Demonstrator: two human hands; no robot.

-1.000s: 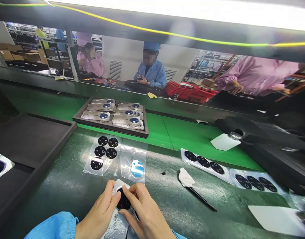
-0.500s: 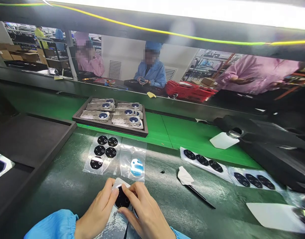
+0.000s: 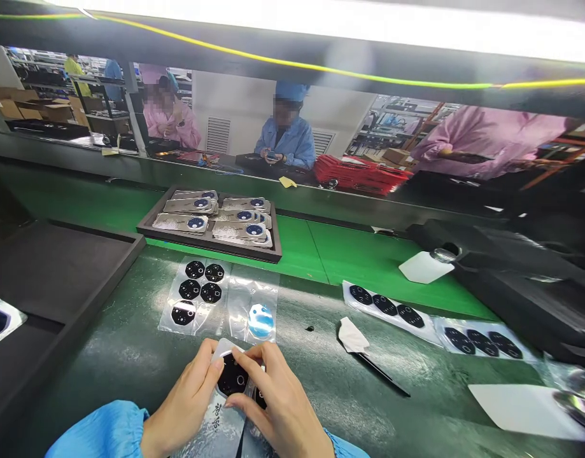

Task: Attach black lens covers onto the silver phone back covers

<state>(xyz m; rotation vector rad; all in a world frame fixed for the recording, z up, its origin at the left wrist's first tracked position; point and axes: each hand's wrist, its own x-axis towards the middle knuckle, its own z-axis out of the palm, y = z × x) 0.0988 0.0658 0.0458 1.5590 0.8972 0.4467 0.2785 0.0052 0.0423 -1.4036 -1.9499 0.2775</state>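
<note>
A silvery phone back cover [image 3: 211, 436] with dark lettering lies tilted at the bottom centre. My left hand [image 3: 184, 391] grips its left side, thumb at the edge of a black camera lens cover [image 3: 232, 380] on its upper part. My right hand [image 3: 280, 401] spans this lens cover between thumb below and index finger above. Part of a second dark piece [image 3: 260, 398] shows under the right hand; the fingers hide most of it. Just beyond lie a clear sheet of black lens covers [image 3: 190, 289] and a sheet with a blue round film [image 3: 260, 320].
A dark tray [image 3: 209, 240] of similar back covers stands behind. Another tray [image 3: 82, 312] is at left. To the right lie lens cover strips [image 3: 391, 308], a black stick with white cloth [image 3: 353, 337] and white-bladed tools [image 3: 516, 407]. Co-workers sit beyond the shelf.
The right fingers have shifted slightly around the lens cover, so more of it and of the second dark piece shows. The view has moved a little.
</note>
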